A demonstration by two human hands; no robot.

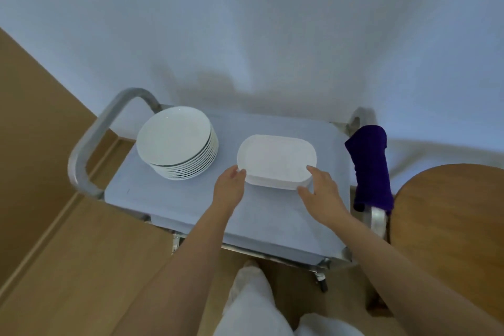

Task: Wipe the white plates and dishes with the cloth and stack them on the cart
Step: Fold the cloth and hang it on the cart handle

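Dishes, the oval ones (pixel 276 161), sit in a low pile on the cloth-covered top of the cart (pixel 152 199), and both hands meet that pile at its near edge. Nearest the viewer, at about 6 o'clock, pale trouser legs show below the forearms. The left hand (pixel 230 187) touches the pile's near left corner with its fingers roughly straight; the right hand (pixel 320 189) has its fingers lying against the near right corner and its thumb spread along the front rim. Whether either hand truly grips the pile I cannot tell. The pile's long axis runs 9 to 3 o'clock, crosswise between the two hands, so neither is clearly closer. At 10 o'clock from the pile, just apart from it, stands a taller stack of round plates (pixel 176 142). At 3 o'clock, the purple cloth (pixel 371 169) hangs over the cart's right handle, nearer the right hand.
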